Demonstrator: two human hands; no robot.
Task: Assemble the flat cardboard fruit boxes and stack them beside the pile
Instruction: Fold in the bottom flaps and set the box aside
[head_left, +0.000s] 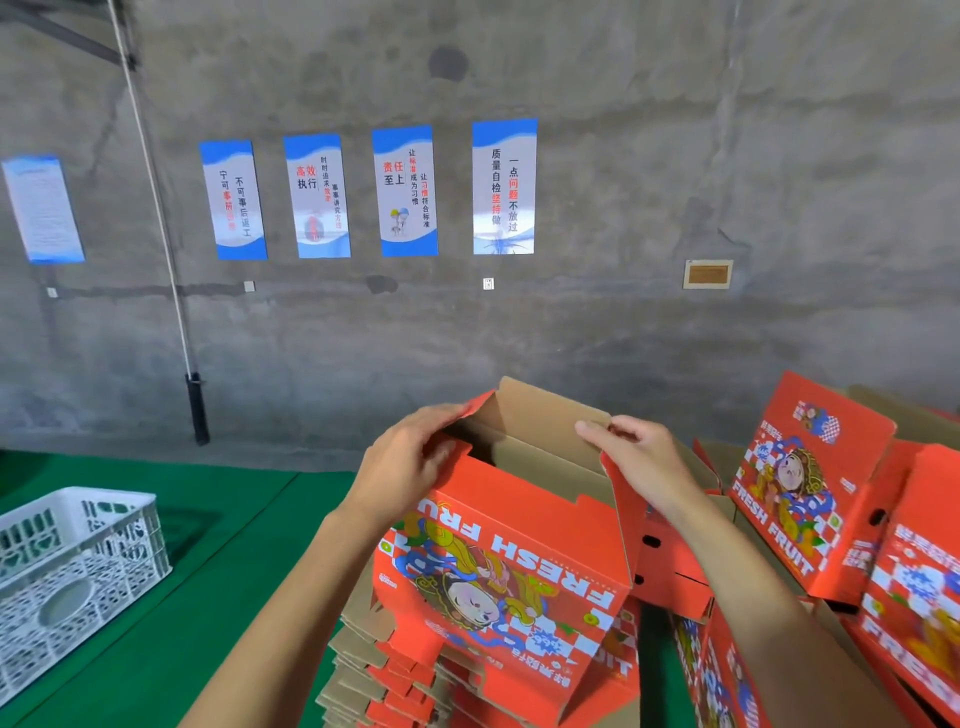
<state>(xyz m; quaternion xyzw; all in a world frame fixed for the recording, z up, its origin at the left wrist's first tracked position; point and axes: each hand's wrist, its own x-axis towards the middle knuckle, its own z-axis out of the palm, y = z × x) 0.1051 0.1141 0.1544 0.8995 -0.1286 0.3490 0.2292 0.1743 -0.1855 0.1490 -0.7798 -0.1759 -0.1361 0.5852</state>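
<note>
Left hand (410, 460) is gripping the top left edge of the red box (519, 571), fingers curled over the left end flap (475, 410) near its corner. Right hand (636, 457) is pinching the top of the right end flap (618, 499), thumb and fingers closed on the cardboard edge. Both forearms are reaching in from the bottom of the view. The box is being held partly opened, brown inside showing, its back panel (545, 415) standing up between the two hands, printed front face with "FRESH FRUIT" lettering and a cartoon figure facing the camera upside down. The box is sitting directly above the pile of flat boxes (374, 670), which is showing stacked brown and red edges at bottom centre. To the right, assembled red boxes (810, 493) are leaning and stacking against each other, just beside the pile. A white plastic crate (72, 566) is sitting on the green floor (223, 571) at left, well apart from the boxes. Behind, four blue-and-white posters (405, 189) are hanging on the grey concrete wall (675, 156), and a thin pole (171, 270) is leaning against it at left.
</note>
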